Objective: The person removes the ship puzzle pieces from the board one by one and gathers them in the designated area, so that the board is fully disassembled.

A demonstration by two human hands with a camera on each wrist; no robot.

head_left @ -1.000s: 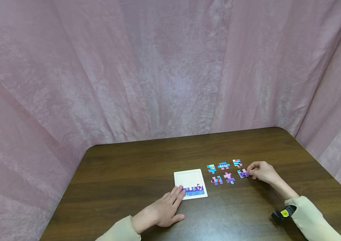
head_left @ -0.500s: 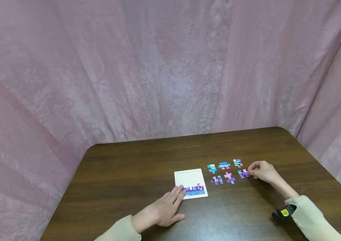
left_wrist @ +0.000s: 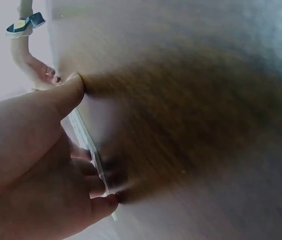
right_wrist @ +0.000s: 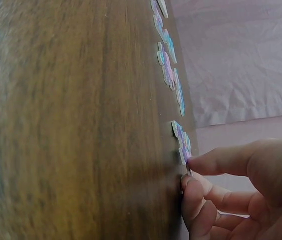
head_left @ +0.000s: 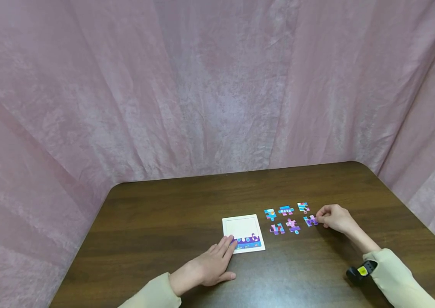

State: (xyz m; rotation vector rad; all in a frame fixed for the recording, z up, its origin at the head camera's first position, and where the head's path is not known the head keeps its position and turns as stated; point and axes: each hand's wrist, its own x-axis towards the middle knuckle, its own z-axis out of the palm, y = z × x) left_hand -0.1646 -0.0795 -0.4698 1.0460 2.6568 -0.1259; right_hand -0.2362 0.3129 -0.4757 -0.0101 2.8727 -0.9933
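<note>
"Right hand (head_left: 334,218), what's it at?"
"Pinching the purple-blue piece (head_left: 310,220) at its fingertips; probably picking up, which calls for a level lift."
"And the left hand (head_left: 211,266)?"
"Fingers straight on the white tray (head_left: 242,226): seated pieces (head_left: 250,243) beside them, bare beyond. Five loose pieces (head_left: 293,227) lie between the hands."

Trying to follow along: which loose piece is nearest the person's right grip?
The purple piece ending the nearer row on the right; the right grip has fingertips at its edge, while the other five pieces lie farther off.
</note>
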